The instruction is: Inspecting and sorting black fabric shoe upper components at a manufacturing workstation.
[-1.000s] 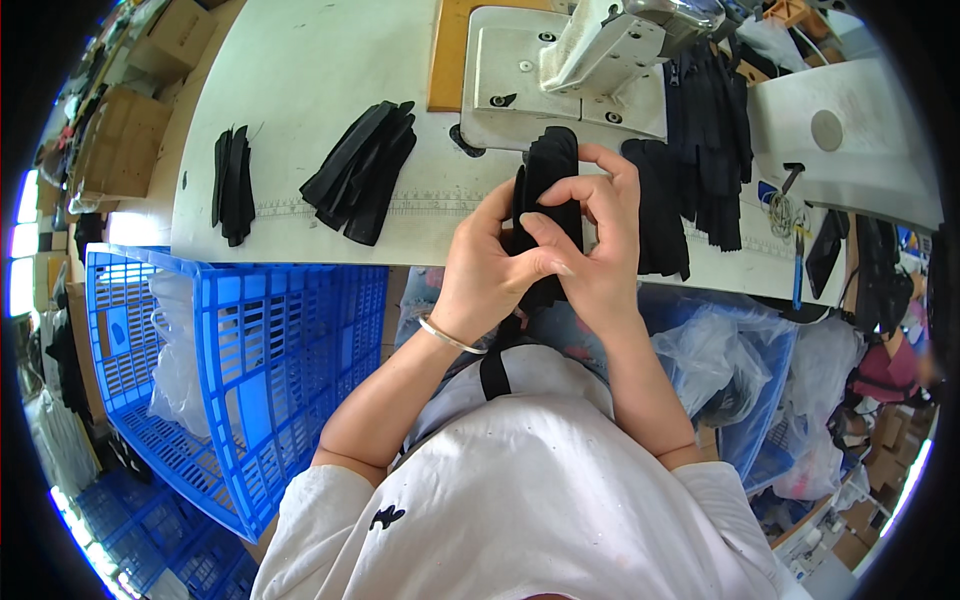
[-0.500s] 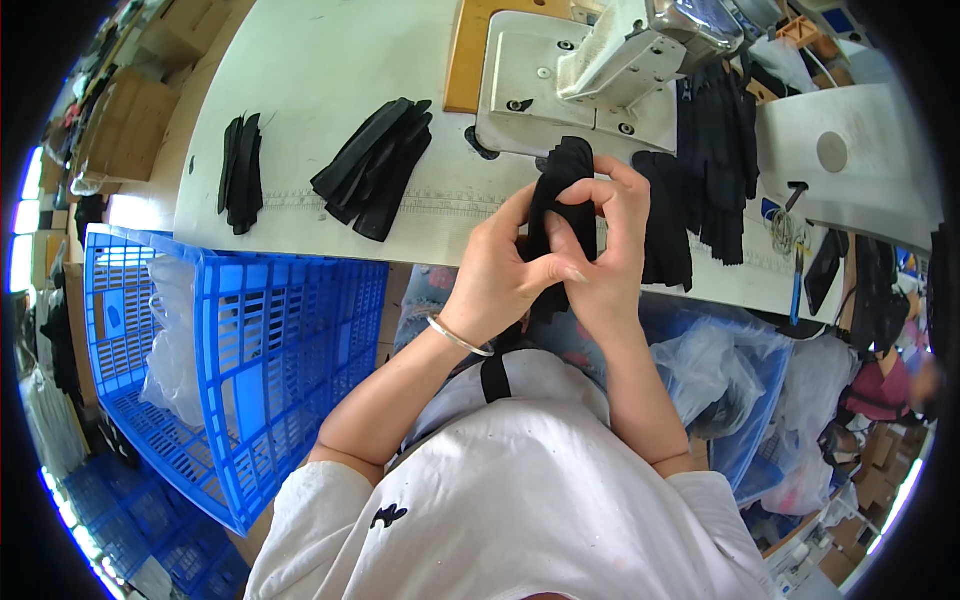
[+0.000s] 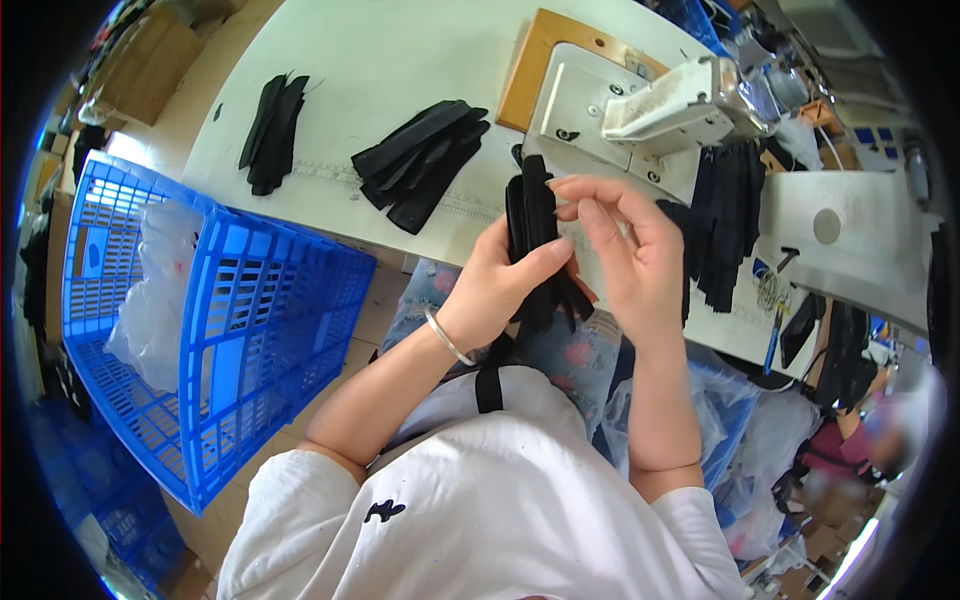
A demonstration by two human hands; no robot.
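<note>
My left hand is closed around a bundle of black fabric strips, its thumb pressed across the front. The bundle stands roughly upright at the table's near edge, with loose strip ends hanging below the hand. To the right of it, my right hand has its fingers bent and apart. Its index fingertip is at the bundle's edge, and I see nothing held in it. Left of my hands, a fanned pile of black strips lies on the pale table, with a smaller pile farther left.
A sewing machine on a metal plate stands just beyond my hands. More black strips hang or lie at its right. A blue plastic crate with clear plastic bags stands at the left, and blue-handled tweezers or a similar tool sit at the right edge.
My right hand has come off the bundle and moved right, its fingers now apart. The left hand keeps the bundle, which has spread into separate strips. The whole view has turned slightly.
</note>
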